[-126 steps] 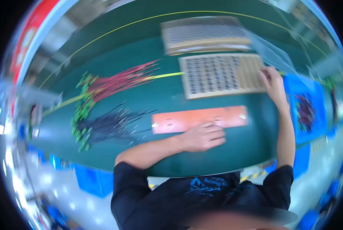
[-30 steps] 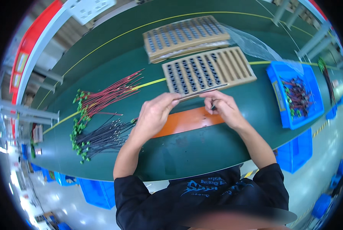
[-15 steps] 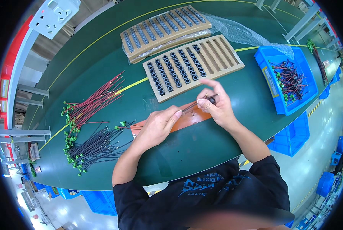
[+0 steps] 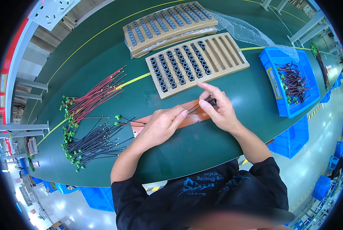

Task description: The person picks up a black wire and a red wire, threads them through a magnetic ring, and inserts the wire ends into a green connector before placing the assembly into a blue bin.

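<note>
Wires [image 4: 194, 109] held, parts [image 4: 184, 64] in tray [image 4: 222, 73], leads [image 4: 294, 82] in bin [image 4: 300, 109]

At the frame's centre, the left hand [image 4: 162, 124] pinches thumb against curled fingers; just right of it, the right hand [image 4: 222, 111] curls, forefinger pointing upper left. Left forearm [image 4: 128, 159] and right forearm [image 4: 252, 143] slant inward from below.

Green table [image 4: 217, 151]; orange strip [image 4: 194, 118] centred; held part [image 4: 213, 102] black. Red wires [image 4: 95, 97] towards nine o'clock, black wires [image 4: 96, 142] at eight, plugs [image 4: 69, 145] green. Tan tray [image 4: 232, 55] at one, striped with black rings [image 4: 172, 69]. Blue bin [image 4: 305, 104] nearing three.
</note>
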`<state>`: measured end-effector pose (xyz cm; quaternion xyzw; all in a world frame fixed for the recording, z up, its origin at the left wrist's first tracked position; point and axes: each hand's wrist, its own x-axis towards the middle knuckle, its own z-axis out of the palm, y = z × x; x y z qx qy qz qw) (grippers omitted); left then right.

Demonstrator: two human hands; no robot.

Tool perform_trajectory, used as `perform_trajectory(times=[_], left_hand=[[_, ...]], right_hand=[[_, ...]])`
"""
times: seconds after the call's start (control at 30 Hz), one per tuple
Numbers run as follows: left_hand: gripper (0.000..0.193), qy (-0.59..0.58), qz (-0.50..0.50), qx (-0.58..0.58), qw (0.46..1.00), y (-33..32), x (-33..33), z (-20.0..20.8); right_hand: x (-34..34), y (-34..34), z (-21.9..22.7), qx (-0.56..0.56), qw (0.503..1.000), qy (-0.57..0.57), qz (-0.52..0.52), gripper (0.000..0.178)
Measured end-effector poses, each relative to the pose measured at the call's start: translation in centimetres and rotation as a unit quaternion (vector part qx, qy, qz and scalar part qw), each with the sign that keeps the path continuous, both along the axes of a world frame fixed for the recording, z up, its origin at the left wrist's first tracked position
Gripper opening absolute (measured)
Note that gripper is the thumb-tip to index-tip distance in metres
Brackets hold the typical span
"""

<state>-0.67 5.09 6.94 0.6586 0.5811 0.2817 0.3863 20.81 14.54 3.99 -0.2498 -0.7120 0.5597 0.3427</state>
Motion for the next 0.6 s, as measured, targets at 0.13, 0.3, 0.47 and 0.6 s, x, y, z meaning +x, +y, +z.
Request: perform_trajectory(times=[0.13,0.3,0.47,0.6], left_hand=[[0.029,0.035,0.001,0.002,0.999,0.0,-0.3,-0.5],[0.024,0.022,0.020,0.049,0.998,-0.1,-0.4,-0.4],[0.022,0.008,0.048,0.083,0.995,0.0,-0.2,-0.8],[0.022,0.010,0.064,0.087,0.994,0.1,-0.2,-1.1]], right_hand=[[0.3,0.9,-1.4,-0.055,0.994,0.097,-0.002,0.039],[0.2,2.0,-1.8,-0.239,0.928,0.284,-0.013,0.034],[0.4,2.3,-2.0,-0.347,0.887,0.305,0.014,0.034],[0.4,1.9,-1.4,-0.364,0.880,0.304,0.024,0.034]])
